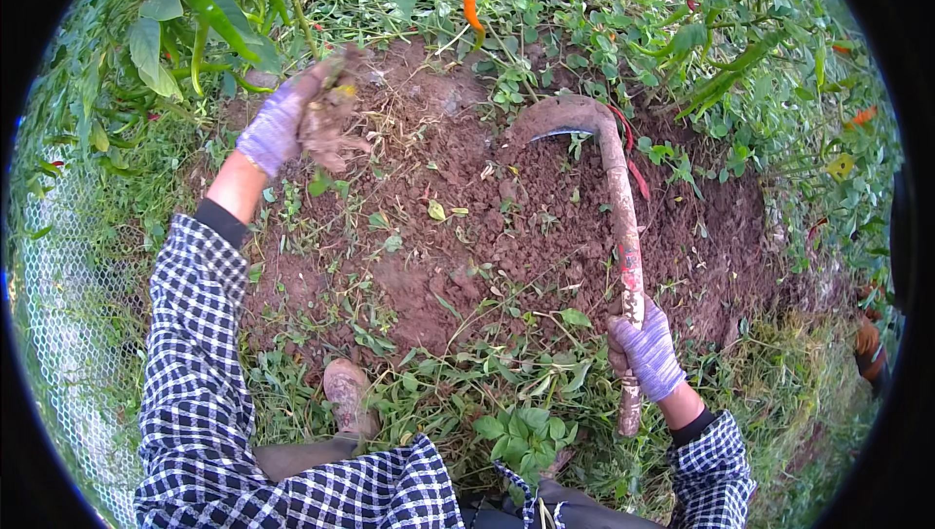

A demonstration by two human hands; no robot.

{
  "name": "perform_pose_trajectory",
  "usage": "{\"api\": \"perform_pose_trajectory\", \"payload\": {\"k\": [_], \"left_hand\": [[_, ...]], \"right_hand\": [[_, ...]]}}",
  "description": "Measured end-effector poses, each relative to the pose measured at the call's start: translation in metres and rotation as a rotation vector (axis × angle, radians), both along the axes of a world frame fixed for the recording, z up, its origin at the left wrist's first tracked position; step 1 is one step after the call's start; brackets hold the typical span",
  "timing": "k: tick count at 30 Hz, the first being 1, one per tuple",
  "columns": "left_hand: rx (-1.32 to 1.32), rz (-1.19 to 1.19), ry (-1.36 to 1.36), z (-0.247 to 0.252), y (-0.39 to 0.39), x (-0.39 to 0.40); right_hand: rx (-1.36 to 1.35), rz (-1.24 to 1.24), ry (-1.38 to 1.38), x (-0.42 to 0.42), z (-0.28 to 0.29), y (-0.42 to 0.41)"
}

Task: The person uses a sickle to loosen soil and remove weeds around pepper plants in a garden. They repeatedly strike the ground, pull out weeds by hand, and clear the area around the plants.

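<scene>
My right hand (pixel 644 348), in a purple knit glove soiled at the fingers, grips the lower part of a mud-caked sickle handle (pixel 622 215). The sickle's curved blade (pixel 562 116) rests at the loose brown soil (pixel 540 200), its tip pointing left. My left hand (pixel 296 112), gloved the same way, is raised at the upper left, closed around a clump of uprooted weeds (pixel 332 131) with soil on it; motion blurs part of the clump. A red chili pepper (pixel 637 178) lies just right of the blade.
Chili plants with green peppers (pixel 212 17) and an orange pepper (pixel 471 6) hang along the far side. White mesh netting (pixel 66 324) lies at the left. Low weeds (pixel 526 434) grow by my muddy boot (pixel 347 394). Part of another person (pixel 869 354) may show at the right rim.
</scene>
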State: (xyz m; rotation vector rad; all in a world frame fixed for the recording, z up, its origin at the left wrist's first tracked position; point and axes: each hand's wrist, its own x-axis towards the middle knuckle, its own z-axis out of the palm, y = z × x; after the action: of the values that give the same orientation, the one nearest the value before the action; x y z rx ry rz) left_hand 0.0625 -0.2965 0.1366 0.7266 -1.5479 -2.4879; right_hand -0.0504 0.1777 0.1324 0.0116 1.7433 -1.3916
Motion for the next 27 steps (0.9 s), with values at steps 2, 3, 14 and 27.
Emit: {"api": "perform_pose_trajectory", "payload": {"k": [2,3,14,27], "left_hand": [[-0.497,-0.335,-0.388,-0.014,-0.044,0.038],[-1.1,-0.515,-0.729,-0.029,-0.056,0.048],[-1.079,-0.244,-0.245,-0.069,0.017,0.044],[-0.698,-0.542,-0.727,-0.093,0.059,0.052]], "right_hand": [[-0.01,0.012,0.032,-0.002,-0.001,-0.009],[0.011,0.042,0.091,-0.003,-0.001,-0.012],[0.218,0.149,0.35,-0.053,-0.05,-0.064],[0.169,0.136,0.405,-0.027,-0.093,-0.043]]}}
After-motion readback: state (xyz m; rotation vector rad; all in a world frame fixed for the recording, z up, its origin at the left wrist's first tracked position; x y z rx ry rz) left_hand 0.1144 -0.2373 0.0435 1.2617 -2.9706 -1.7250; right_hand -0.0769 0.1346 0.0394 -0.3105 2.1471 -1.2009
